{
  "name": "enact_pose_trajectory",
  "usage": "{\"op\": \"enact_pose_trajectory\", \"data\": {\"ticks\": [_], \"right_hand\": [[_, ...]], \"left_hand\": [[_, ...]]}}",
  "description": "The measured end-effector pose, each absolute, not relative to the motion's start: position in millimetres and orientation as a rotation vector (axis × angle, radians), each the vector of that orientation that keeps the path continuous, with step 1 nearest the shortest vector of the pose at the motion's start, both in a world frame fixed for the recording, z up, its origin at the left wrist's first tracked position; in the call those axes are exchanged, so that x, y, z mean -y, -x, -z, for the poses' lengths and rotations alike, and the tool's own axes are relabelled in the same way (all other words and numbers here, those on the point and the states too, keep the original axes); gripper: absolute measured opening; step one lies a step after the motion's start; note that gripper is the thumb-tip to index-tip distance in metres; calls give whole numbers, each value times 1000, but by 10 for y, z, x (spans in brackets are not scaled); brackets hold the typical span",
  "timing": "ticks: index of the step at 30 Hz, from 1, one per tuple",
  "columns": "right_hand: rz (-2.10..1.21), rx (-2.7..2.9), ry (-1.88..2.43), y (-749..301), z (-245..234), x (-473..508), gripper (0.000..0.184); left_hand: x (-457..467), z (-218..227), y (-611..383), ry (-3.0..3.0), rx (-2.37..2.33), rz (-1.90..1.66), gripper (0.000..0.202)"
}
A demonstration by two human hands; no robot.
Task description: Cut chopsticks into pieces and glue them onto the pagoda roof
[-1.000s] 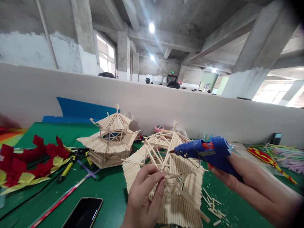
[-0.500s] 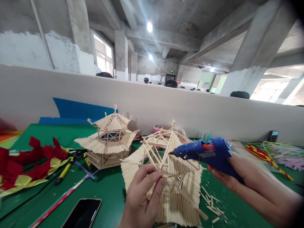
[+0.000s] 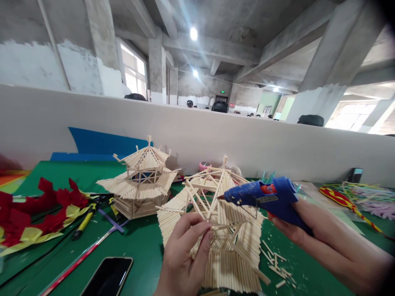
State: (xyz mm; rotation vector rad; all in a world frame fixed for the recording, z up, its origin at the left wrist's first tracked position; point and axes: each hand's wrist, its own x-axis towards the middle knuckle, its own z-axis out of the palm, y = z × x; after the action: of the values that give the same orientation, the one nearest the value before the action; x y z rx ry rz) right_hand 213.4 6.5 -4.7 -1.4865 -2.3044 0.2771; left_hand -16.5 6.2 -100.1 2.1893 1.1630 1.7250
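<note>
My right hand [image 3: 293, 224] is wrapped round a blue hot glue gun [image 3: 261, 193], its nozzle pointing left over the unfinished roof of a wooden-stick pavilion model [image 3: 236, 267]. The nozzle tip is close to the roof's slanted sticks; contact is hard to judge. Low in front of that roof, my left hand [image 3: 188, 250] is closed in a pinch at the end of a thin wooden stick [image 3: 226, 226]. The fingers hide part of the model. Behind and to the left stands a second pavilion model [image 3: 142, 181], with two fully covered roof tiers.
A smartphone [image 3: 108, 276] lies at the front left of the green table [image 3: 148, 263]. Red and yellow paper [image 3: 40, 213] and a yellow-handled tool [image 3: 84, 222] are left. Stick offcuts [image 3: 279, 267] lie right. A white partition [image 3: 185, 135] stands behind.
The glue gun and my right hand have shifted slightly left, with the nozzle a little higher. My left hand keeps its pinch in nearly the same place.
</note>
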Motion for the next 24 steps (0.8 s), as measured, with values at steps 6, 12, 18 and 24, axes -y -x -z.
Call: {"op": "enact_pose_trajectory", "data": {"ticks": [6, 12, 18, 24], "right_hand": [[-225, 2318, 1563, -2194, 61, 39, 35], [-185, 2361, 1555, -2158, 34, 50, 33], [-230, 2371, 1458, -2140, 52, -2, 27], [-109, 2355, 1484, -2172, 68, 77, 28]], "left_hand": [[-73, 996, 149, -2171, -1147, -1757, 15], [-54, 994, 143, -2157, -1170, -1722, 15], [-48, 981, 146, -2167, -1166, -1733, 15], [-47, 982, 144, -2162, -1179, -1709, 15]]}}
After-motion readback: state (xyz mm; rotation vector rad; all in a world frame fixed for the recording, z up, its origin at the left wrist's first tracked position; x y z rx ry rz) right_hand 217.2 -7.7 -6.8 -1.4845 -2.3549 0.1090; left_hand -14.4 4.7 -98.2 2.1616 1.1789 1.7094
